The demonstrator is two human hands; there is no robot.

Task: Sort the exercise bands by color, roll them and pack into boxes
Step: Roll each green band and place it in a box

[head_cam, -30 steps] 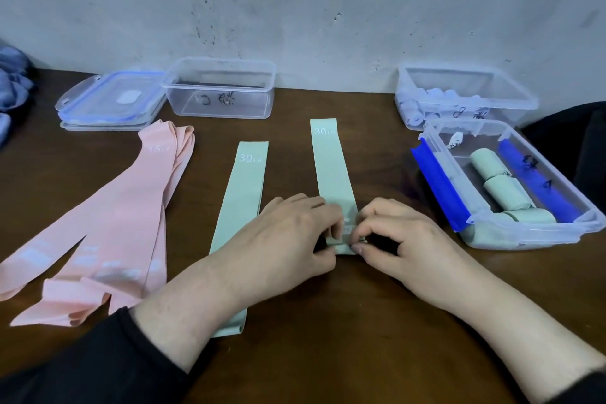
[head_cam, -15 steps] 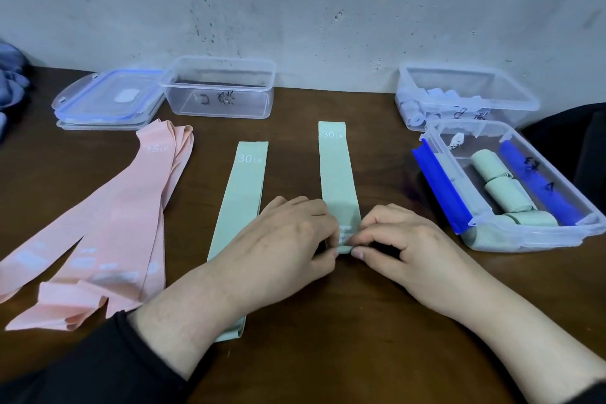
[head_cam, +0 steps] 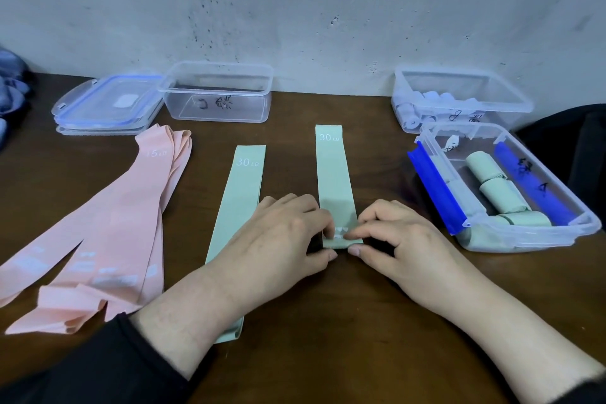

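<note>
On a dark wooden tabletop (head_cam: 328, 354), a person's left hand (head_cam: 282, 233) and right hand (head_cam: 403, 239) pinch the near end of a mint-green 30 LB exercise band (head_cam: 334, 180) lying flat, fingers curled on its first fold. A second green band (head_cam: 239, 207) lies just to the left, partly under the left wrist, with pink bands (head_cam: 108, 233) farther left. At right, a clear box (head_cam: 537, 239) holds rolled green bands (head_cam: 498, 197).
</note>
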